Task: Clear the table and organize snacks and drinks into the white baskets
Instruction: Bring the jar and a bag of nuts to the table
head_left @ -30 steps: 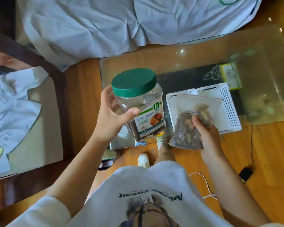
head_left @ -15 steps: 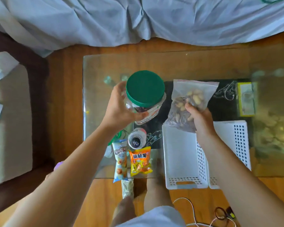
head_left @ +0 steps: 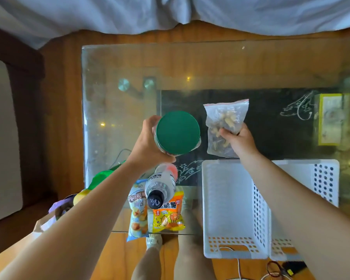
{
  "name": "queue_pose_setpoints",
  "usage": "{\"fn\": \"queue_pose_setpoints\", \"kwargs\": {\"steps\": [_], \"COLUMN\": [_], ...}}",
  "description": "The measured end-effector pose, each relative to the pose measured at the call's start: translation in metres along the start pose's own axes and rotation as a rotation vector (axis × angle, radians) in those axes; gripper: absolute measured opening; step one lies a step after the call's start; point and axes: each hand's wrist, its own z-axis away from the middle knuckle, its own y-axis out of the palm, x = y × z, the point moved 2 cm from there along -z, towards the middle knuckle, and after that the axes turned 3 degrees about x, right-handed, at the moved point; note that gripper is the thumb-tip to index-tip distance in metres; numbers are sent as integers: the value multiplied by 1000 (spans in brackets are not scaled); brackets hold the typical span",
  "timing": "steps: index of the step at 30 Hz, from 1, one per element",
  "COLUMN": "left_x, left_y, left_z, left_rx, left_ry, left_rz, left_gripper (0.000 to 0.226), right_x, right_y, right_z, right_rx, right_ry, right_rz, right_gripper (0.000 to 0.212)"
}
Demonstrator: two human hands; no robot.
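My left hand (head_left: 144, 143) grips a clear jar with a green lid (head_left: 177, 131), held upright above the glass table (head_left: 117, 63). My right hand (head_left: 237, 139) holds a zip bag of nuts (head_left: 225, 118) just beyond the far rim of the nearer white basket (head_left: 228, 207). A second white basket (head_left: 323, 178) stands beside it on the right. A bottle with a dark cap (head_left: 161, 186) stands below the jar. A blue snack packet (head_left: 137, 211) and a yellow snack packet (head_left: 168, 214) lie at the table's near edge.
A grey cloth (head_left: 170, 11) covers the furniture beyond the table. A yellow-framed item (head_left: 329, 120) shows under the glass at the right. A green item (head_left: 101, 176) and other small things sit near the left corner. Cables (head_left: 275, 267) lie on the wooden floor by my legs.
The view has tilted forward over the table. Both hands moved out over the glass, carrying the jar and the nut bag past the baskets' far rim.
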Motion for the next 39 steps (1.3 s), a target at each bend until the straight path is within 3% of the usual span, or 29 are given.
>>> {"fn": "queue_pose_setpoints", "kwargs": {"steps": [7,11,18,24,31,39], "left_x": [1,-1,-9,-26,-49,29], "left_y": [3,4,1,-16,-50,-51], "left_z": [-5,-4,8,41,137,315], "left_rx": [-10,8,46,-101,-184,-335], "left_ry": [-13,-59,-108,-201,-152,-342], "left_rz": [-15,-45,11,279,527,720], "left_gripper": [96,99,106,82,44,41], "right_x": [-6,-4,6,20,26,-7], "right_y": [3,2,-11,-18,3,77], "right_z": [-7,-5,10,43,132,263], "right_rx": [50,64,35,-7,-4,236], "right_ry": [39,74,64,45,86,187], "right_rz": [77,96,81,95,29,169], "right_gripper": [24,36,33,47,36,17]}}
